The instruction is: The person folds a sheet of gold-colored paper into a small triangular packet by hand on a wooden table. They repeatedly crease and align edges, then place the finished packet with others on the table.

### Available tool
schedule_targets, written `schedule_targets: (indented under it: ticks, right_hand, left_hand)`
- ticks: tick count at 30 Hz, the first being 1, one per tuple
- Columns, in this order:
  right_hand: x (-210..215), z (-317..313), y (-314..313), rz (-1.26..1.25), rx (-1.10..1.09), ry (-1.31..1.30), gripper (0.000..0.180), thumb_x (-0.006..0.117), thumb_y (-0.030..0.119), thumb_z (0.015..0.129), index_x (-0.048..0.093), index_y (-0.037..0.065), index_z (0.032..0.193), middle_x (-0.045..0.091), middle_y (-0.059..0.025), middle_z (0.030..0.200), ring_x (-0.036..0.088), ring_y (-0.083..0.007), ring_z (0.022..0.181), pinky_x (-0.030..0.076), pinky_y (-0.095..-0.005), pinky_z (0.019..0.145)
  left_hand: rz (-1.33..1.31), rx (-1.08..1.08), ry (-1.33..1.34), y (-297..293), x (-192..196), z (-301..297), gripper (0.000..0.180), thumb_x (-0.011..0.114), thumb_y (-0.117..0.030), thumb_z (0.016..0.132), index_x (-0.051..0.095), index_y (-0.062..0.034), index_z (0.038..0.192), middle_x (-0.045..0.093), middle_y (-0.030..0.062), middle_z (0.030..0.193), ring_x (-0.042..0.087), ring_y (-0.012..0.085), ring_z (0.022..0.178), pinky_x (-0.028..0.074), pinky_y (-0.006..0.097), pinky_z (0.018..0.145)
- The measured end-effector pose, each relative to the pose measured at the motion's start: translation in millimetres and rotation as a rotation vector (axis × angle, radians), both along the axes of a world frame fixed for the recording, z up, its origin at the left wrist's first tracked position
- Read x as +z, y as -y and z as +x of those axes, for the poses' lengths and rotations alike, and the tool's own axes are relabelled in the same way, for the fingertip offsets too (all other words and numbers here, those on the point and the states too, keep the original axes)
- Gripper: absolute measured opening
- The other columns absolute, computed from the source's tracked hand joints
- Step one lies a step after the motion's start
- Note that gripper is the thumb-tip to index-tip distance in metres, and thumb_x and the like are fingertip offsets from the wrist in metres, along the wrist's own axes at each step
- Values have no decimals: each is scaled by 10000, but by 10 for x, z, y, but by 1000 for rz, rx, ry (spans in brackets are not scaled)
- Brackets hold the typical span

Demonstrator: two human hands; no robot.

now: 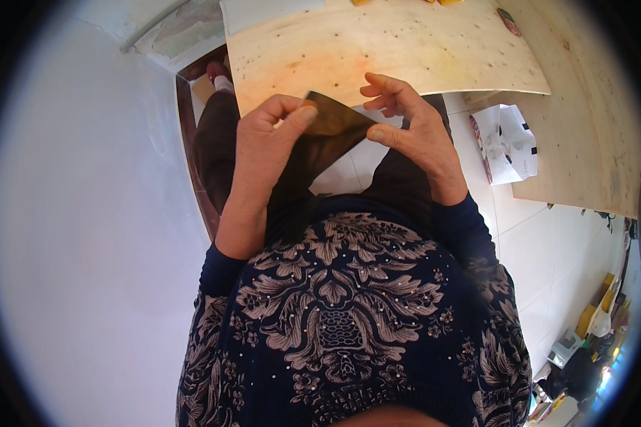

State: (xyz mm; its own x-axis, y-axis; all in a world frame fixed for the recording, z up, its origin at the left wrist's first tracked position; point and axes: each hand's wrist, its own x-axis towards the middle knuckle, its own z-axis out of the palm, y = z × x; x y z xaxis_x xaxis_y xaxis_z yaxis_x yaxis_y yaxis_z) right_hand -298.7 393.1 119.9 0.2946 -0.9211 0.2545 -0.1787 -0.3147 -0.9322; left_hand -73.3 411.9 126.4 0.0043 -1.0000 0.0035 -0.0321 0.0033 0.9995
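A dark brown, slightly shiny flat sheet [329,128] with a pointed corner hangs over my lap, before the table's near edge. My left hand [267,139] pinches its upper left edge between thumb and bent fingers. At the opposite corner is my right hand [413,124], with its fingers spread and curved away from the thumb. The right thumb tip is at the sheet's right corner; I cannot tell whether it presses on it. Whether the sheet is one layer or a folded pouch does not show, and its lower part blends into my dark trousers.
Ahead is a plywood table [406,50], with a small red-and-dark object [508,21] and yellow pieces [450,2] on it. A white bag [509,146] stands on the tiled floor at right, beside another plywood board [584,156]. A pale wall [100,213] closes the left side.
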Motion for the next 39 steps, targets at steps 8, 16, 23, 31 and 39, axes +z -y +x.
schedule_targets:
  ticks: [8, 16, 23, 31, 39]
  right_hand:
    - [-106, 172, -87, 285, -5, 164, 481, 821, 246, 779, 635, 38, 1171, 671, -28, 971, 588, -99, 867, 484, -235, 790]
    - [-109, 238, -130, 303, -111, 345, 204, 720, 177, 893, 697, 16, 1016, 650, 20, 835, 540, -33, 761, 431, -180, 682]
    - [-116, 161, -168, 277, -50, 309, 307, 572, 215, 990, 658, -58, 1100, 622, 8, 981, 516, -69, 947, 395, -231, 870]
    - [71, 184, -41, -331, -334, -104, 314, 702, 220, 882, 679, 8, 1112, 680, -129, 1071, 615, -266, 976, 467, -318, 887]
    - [296, 312, -20, -239, -107, -167, 177, 709, 110, 846, 703, 32, 1005, 700, -87, 929, 644, -189, 847, 487, -286, 757]
  left_hand:
    - [-65, -24, -185, -4, -18, 24, 114, 682, -107, 910, 665, -4, 956, 635, -42, 860, 530, 15, 781, 426, 167, 727]
    - [-150, 16, -280, 6, -40, -1, 91, 685, -87, 906, 672, -17, 964, 654, -26, 885, 546, 24, 795, 435, 171, 747]
    - [-145, 61, -268, 3, -6, -3, 68, 674, -76, 908, 670, -18, 943, 650, -32, 866, 539, 17, 782, 422, 164, 730]
    - [-26, 76, -101, -4, 80, -22, 98, 696, -101, 878, 676, -19, 829, 617, -55, 761, 503, -5, 726, 401, 167, 657]
    - [-314, 2, 233, -8, 53, -185, 125, 736, -102, 792, 679, -2, 842, 669, 79, 757, 621, 163, 702, 482, 272, 673]
